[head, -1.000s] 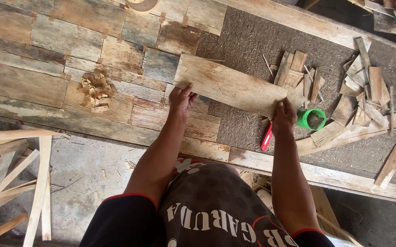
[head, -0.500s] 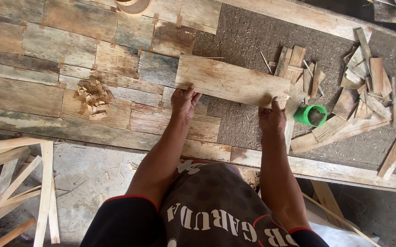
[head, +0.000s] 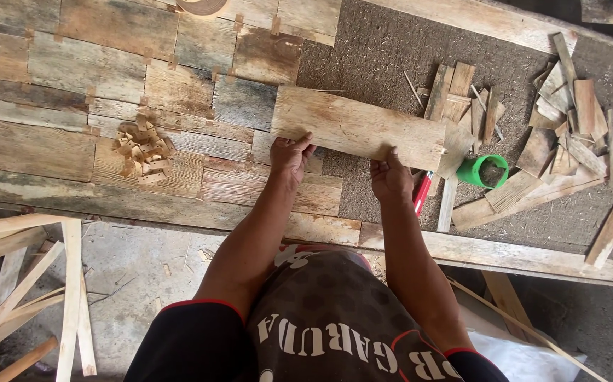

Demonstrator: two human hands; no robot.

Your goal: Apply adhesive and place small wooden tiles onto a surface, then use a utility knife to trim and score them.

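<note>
Plank (head: 359, 127), both hands gripping, green cup (head: 483, 172) beside

The board (head: 359, 127) hides most of a red-handled tool (head: 421, 194)

Woodworking workshop: reclaimed-plank panel (head: 108, 92), offcut pile (head: 561, 120), rough board frame (head: 504, 255).

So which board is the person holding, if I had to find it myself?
Start at the patchwork of weathered planks covering the left of the panel. At its right edge, one pale board lies partly over the bare brown backing, with the left hand and right hand gripping its near edge. It is lighter than the fitted planks and sits slightly tilted.
</note>
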